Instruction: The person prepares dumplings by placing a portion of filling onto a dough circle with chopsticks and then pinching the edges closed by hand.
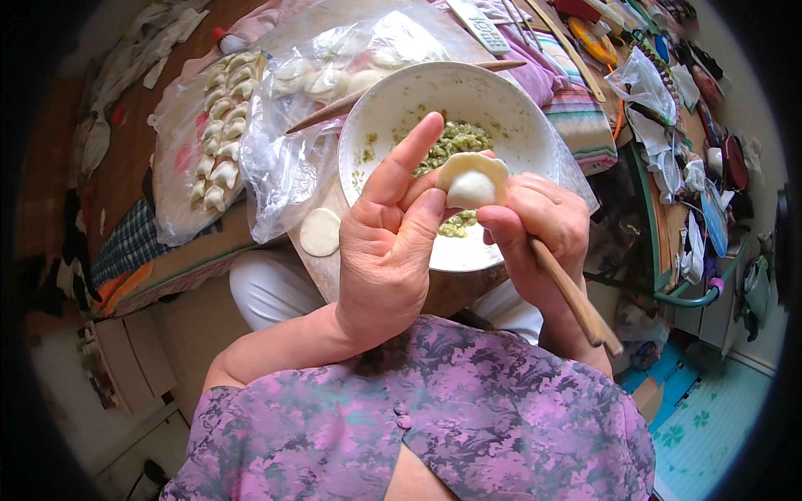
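Note:
A folded, pale dumpling (472, 185) with a bulging middle is held over the white bowl (522, 125). My left hand (388, 234) pinches its left edge between the thumb and a finger, while the index finger points up. At its right edge, the thumb and fingers of my right hand (543, 217) are closed on the dough. That hand also grips what look like wooden chopsticks (576, 296), their thick ends pointing down to the right. Green chopped filling (455, 142) lies in the bowl, partly hidden by my hands. A round dough wrapper (320, 232) rests left of the bowl.
Several finished dumplings (224, 138) sit in rows on plastic at the left. More lie under a clear plastic bag (271, 179). A tapered rolling pin (322, 118) passes behind the bowl. A remote control (479, 25) and a striped cloth (581, 125) are at the far right.

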Motion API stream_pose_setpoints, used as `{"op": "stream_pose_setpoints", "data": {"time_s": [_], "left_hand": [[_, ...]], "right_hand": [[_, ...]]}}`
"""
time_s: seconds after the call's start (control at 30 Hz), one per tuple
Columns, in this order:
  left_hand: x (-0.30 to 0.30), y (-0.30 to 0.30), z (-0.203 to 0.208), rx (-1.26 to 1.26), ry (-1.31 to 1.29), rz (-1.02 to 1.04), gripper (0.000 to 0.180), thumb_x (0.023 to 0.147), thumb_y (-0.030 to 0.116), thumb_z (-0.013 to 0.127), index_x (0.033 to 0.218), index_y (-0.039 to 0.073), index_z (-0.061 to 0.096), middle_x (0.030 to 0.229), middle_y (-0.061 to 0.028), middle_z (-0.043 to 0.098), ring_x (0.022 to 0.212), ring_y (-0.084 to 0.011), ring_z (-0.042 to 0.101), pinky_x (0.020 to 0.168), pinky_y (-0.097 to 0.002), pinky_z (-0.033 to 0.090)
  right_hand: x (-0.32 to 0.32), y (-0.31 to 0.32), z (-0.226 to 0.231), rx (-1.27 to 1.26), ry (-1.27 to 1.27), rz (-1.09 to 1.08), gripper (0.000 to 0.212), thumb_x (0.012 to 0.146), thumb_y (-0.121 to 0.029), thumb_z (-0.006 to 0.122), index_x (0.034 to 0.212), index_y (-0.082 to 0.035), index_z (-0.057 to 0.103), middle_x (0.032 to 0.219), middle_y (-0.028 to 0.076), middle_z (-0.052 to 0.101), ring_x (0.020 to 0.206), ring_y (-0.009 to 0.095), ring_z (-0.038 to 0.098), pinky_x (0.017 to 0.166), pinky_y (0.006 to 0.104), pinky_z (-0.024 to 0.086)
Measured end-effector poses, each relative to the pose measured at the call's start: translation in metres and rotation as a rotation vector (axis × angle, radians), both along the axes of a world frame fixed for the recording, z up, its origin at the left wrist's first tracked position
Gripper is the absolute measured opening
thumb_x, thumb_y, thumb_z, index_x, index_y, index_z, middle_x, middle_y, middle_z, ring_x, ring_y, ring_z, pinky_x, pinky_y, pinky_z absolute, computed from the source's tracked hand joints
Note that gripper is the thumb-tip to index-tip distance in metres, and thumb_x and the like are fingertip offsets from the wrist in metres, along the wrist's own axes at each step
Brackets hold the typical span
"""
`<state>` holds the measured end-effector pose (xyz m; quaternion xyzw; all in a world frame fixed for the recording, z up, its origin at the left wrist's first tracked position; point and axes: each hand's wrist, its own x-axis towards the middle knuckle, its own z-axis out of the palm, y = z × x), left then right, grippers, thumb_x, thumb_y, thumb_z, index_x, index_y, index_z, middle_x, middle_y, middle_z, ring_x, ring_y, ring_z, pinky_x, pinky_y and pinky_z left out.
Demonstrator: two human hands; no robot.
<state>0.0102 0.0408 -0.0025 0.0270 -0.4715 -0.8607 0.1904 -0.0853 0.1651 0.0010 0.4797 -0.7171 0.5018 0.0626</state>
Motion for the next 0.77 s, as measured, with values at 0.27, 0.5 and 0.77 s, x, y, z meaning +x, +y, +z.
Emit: {"op": "stream_pose_setpoints", "data": {"time_s": [0.27,0.5,0.77], "left_hand": [[0.001,0.003,0.008,0.03,-0.131,-0.023,0.048,0.099,0.001,0.037,0.146,0.003,0.027,0.123,-0.0174,0.058,0.11,-0.0183,0.059,0.096,-0.0314,0.051],[0.004,0.001,0.009,0.112,-0.2,-0.061,0.043,0.1,0.006,0.038,0.143,0.004,0.034,0.128,-0.0144,0.056,0.116,-0.0209,0.056,0.096,-0.0364,0.051],[0.038,-0.075,0.008,0.283,-0.287,0.1,0.043,0.096,0.006,0.04,0.138,0.002,0.041,0.127,-0.02,0.055,0.12,-0.0308,0.054,0.103,-0.0411,0.044]], "right_hand": [[-0.006,0.005,0.011,0.042,-0.143,-0.046,0.034,0.087,-0.024,0.067,0.064,-0.002,0.052,0.057,0.01,0.046,0.051,0.027,0.05,0.048,0.0353,0.038],[-0.003,0.0,0.013,0.108,-0.057,-0.098,0.03,0.088,-0.013,0.065,0.065,-0.001,0.05,0.056,0.01,0.042,0.049,0.025,0.044,0.047,0.0344,0.035],[-0.004,0.017,0.012,0.029,-0.131,-0.098,0.06,0.093,-0.055,0.049,0.058,-0.006,0.052,0.053,0.003,0.048,0.047,0.019,0.048,0.046,0.0313,0.034]]}}
